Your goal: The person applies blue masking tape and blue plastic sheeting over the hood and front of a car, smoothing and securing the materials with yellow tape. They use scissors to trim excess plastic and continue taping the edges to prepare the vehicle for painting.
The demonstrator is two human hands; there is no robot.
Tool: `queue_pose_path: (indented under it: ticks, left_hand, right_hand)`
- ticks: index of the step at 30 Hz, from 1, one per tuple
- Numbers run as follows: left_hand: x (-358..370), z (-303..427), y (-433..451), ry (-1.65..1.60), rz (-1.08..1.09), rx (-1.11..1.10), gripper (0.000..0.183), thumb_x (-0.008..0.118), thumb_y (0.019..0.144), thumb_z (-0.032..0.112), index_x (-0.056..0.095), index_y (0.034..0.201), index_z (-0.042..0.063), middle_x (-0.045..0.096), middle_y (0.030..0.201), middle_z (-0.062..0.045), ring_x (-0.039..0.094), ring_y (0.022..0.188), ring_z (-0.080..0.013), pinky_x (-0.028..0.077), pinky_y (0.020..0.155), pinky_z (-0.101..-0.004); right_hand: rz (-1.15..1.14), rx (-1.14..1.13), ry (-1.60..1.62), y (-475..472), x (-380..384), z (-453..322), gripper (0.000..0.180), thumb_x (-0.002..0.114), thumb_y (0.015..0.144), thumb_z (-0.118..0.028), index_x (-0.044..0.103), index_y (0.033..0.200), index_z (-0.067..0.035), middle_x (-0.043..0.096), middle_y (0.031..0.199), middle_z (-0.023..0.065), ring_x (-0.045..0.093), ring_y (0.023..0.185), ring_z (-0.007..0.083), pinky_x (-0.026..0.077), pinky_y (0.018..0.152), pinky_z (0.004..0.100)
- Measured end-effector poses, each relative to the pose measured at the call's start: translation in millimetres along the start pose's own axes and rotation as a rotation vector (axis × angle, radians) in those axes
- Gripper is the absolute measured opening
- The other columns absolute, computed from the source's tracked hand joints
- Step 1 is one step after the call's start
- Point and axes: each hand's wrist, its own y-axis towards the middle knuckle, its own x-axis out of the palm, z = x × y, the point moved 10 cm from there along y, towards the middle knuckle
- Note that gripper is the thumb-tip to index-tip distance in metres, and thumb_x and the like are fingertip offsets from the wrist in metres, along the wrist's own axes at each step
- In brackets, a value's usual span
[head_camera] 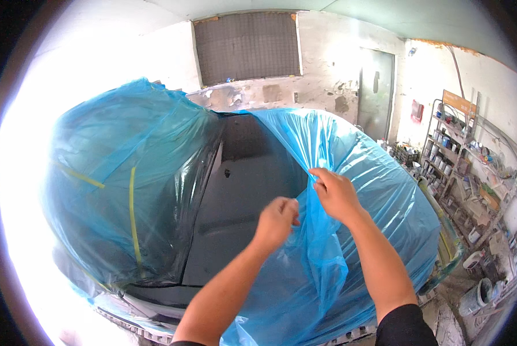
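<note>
A car stands before me, largely draped in thin translucent blue plastic film (384, 207). My right hand (337, 193) pinches a gathered edge of this film between thumb and fingers, and folds spread out from the grip. My left hand (276, 222) is lower and to the left, its fingers curled beside the film's edge; whether they hold the film is hard to see. Between the two sheeted parts lies a bare dark car body panel (237, 194) with a small black spot. More blue film (111, 129) covers the left part, with yellow tape strips (133, 212) on it.
Metal shelving (442, 151) with cans and bottles lines the right wall. A bucket (477, 297) and other clutter stand on the floor at lower right. At the back are a grey metal door (375, 93) and a dark screened window (247, 48). Glare washes out the left side.
</note>
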Motion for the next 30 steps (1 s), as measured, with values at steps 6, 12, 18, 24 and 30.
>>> queue_pose_path:
  ticks: [6, 12, 18, 24, 30]
  left_hand:
    - [1.1, -28.9, 96.7, -0.273, 0.060, -0.203, 0.046, 0.052, 0.097, 0.038, 0.048, 0.120, -0.002, 0.057, 0.112, -0.017, 0.060, 0.097, -0.0264, 0.051, 0.080, -0.0393]
    - [36.8, -58.2, 168.6, -0.347, 0.094, -0.264, 0.035, 0.055, 0.096, 0.029, 0.056, 0.114, -0.001, 0.060, 0.104, -0.015, 0.062, 0.087, -0.0245, 0.052, 0.072, -0.0353]
    - [39.3, -97.3, 210.4, -0.445, 0.128, -0.290, 0.018, 0.058, 0.092, 0.018, 0.062, 0.099, 0.001, 0.062, 0.083, -0.010, 0.061, 0.070, -0.0195, 0.048, 0.055, -0.0309]
    - [50.2, -9.0, 142.5, -0.033, 0.253, 0.071, 0.013, 0.059, 0.089, 0.013, 0.062, 0.088, 0.000, 0.061, 0.072, -0.007, 0.061, 0.058, -0.0168, 0.050, 0.054, -0.0315]
    - [83.5, 15.8, 80.7, 0.241, 0.237, 0.328, 0.016, 0.056, 0.088, 0.012, 0.061, 0.091, -0.002, 0.066, 0.080, -0.019, 0.067, 0.070, -0.0309, 0.052, 0.066, -0.0406]
  right_hand:
    - [0.041, -0.106, -0.029, -64.2, -13.7, 13.6, 0.030, 0.057, 0.084, -0.006, 0.062, 0.113, -0.008, 0.067, 0.096, 0.0146, 0.064, 0.089, 0.0332, 0.051, 0.077, 0.0439]
    - [-0.086, -0.125, -0.032, -89.7, -10.4, 30.5, 0.030, 0.056, 0.082, -0.003, 0.062, 0.111, -0.006, 0.067, 0.094, 0.0145, 0.064, 0.089, 0.0331, 0.051, 0.079, 0.0436]
    - [-0.141, -0.054, 0.014, -96.7, -21.8, 58.5, 0.029, 0.057, 0.085, -0.009, 0.062, 0.113, -0.006, 0.067, 0.096, 0.0162, 0.063, 0.091, 0.0341, 0.051, 0.080, 0.0435]
    - [-0.093, 0.289, 0.124, -52.3, -48.8, 101.9, 0.037, 0.064, 0.088, -0.025, 0.059, 0.119, -0.005, 0.065, 0.103, 0.0172, 0.064, 0.092, 0.0331, 0.050, 0.083, 0.0406]
    - [-0.044, -0.033, -0.051, 49.5, -6.0, 67.6, 0.047, 0.068, 0.084, -0.027, 0.056, 0.124, -0.006, 0.065, 0.106, 0.0172, 0.062, 0.103, 0.0340, 0.049, 0.088, 0.0435]
